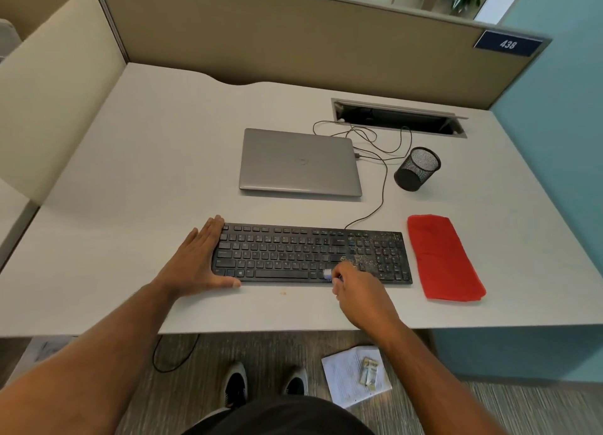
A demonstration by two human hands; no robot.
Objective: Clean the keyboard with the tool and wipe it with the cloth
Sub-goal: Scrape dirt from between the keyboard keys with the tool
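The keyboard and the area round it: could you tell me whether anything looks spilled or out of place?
Yes. Pale crumbs are scattered over the keyboard's right end, around the number pad. Papers lie on the floor under the desk.

Our left hand [199, 261] lies flat, fingers straight and together, thumb spread toward us. Our right hand [360, 296] is curled, fingertips pinching a small white-and-blue brush tool [328, 274]. Both forearms reach forward, bare.
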